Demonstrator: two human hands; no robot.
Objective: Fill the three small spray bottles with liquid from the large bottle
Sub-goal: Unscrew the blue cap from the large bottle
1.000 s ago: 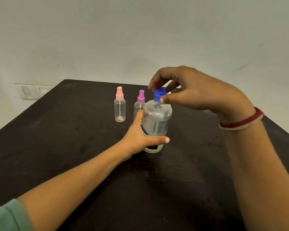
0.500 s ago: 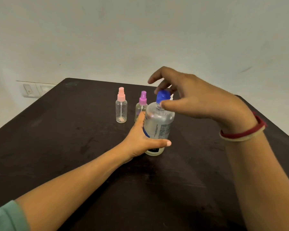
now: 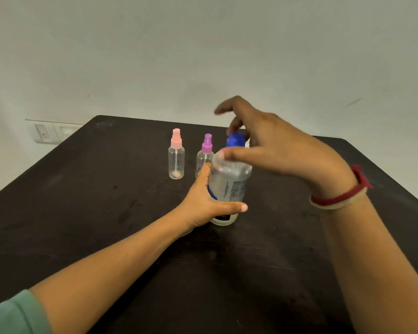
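Note:
The large clear bottle [image 3: 229,184] with a blue cap [image 3: 235,139] stands upright on the black table [image 3: 106,213]. My left hand [image 3: 203,203] grips its lower body, thumb across the front. My right hand [image 3: 263,143] reaches over the top, with its thumb in front just under the cap and its fingers curled behind it; the index finger is lifted. A small spray bottle with a pink top [image 3: 176,157] stands behind on the left. A second one with a purple top [image 3: 204,153] stands right behind my left hand. No third small bottle is plainly visible behind the large one.
A wall with a white switch plate [image 3: 51,132] lies past the table's far left corner. The table's right edge [image 3: 396,179] runs close behind my right wrist, which wears a red band.
My right hand has turned around the blue cap: the thumb has slid lower in front and the index finger has lifted. My left hand keeps its grip on the bottle.

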